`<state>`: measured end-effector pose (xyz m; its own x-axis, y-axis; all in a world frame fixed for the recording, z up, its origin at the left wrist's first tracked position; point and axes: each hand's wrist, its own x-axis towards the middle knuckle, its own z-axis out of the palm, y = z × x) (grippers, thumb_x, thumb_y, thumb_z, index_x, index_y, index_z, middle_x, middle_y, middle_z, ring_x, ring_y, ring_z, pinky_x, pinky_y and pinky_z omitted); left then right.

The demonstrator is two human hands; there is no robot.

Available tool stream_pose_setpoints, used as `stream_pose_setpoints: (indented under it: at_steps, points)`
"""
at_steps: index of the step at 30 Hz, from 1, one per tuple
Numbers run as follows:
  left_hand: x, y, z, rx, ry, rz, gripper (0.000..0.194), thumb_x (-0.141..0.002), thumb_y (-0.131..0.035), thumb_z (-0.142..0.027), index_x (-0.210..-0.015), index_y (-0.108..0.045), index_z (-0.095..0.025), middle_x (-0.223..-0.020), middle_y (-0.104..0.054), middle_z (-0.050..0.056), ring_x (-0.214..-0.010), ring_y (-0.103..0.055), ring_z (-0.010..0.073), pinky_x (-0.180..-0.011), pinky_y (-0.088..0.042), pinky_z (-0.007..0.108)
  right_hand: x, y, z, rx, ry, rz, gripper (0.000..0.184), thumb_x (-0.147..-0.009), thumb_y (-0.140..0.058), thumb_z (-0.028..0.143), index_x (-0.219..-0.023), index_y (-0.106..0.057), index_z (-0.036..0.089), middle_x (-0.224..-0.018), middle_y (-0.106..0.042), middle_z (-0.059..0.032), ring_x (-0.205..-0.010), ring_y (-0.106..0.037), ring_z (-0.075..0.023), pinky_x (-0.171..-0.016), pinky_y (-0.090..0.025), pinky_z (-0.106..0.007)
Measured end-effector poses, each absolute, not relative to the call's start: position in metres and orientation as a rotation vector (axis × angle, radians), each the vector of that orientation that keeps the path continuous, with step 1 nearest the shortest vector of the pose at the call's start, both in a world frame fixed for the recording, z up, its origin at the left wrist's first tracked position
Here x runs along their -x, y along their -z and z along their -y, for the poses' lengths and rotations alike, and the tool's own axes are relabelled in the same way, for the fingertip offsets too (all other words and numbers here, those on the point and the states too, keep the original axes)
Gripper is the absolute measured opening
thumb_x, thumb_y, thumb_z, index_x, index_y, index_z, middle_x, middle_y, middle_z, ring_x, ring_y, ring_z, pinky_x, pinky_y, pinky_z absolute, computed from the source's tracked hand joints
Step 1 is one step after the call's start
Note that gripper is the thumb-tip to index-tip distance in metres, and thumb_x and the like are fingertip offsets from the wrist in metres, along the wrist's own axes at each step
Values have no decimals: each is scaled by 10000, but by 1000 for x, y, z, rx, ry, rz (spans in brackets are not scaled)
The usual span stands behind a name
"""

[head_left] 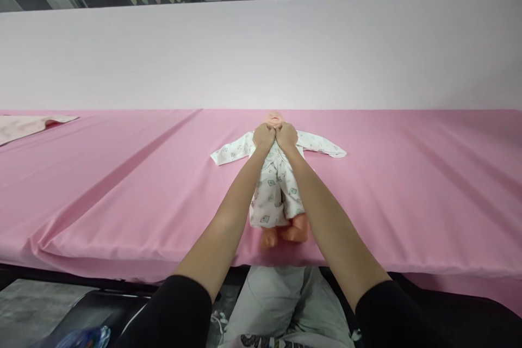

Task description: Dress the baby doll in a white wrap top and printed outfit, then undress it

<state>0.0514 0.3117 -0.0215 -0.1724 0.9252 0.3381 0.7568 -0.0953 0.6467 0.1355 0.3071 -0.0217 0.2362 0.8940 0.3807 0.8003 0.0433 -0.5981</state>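
A baby doll [297, 229] lies on its back on the pink cloth, head away from me and bare feet toward me. It wears white printed baby clothes [269, 190], with long sleeves spread out to both sides. At the doll's neck, just below its chin, my left hand [264, 135] and my right hand [287, 135] meet with fingers closed on the collar of the top. The fingertips are partly hidden behind my knuckles. My forearms cover the edges of the doll's body.
The pink cloth [387, 185] covers a long table, with folds at left. A pale folded fabric [24, 126] lies at the far left. Behind the table stands a white wall [261, 54] below dark glass with heart stickers. A black chair [98, 310] is at lower left.
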Motion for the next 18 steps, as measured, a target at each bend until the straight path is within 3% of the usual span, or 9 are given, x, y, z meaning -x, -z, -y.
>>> stream_pose_setpoints:
  at_steps: [6, 18]
  points:
    - [-50, 19, -308, -1826, -1094, -1939, 248, -786, -503, -326, -957, -675, -273, -1033, -693, 24, -998, -616, 205, -807, -446, 288, -137, 23, -308, 1719, -256, 1539, 209, -860, -518, 267, -1001, -672, 266, -1064, -615, -52, -934, -583, -234, -812, -451, -347]
    - [-51, 23, -310, -1875, -1084, -1938, 169, -781, -495, -288, -901, -614, -286, -985, -695, 10, -967, -619, 217, -765, -441, 308, -137, 27, -299, 1610, -120, 1595, 246, -865, -474, 189, -1004, -678, 193, -1002, -673, -78, -944, -596, -207, -852, -435, -300]
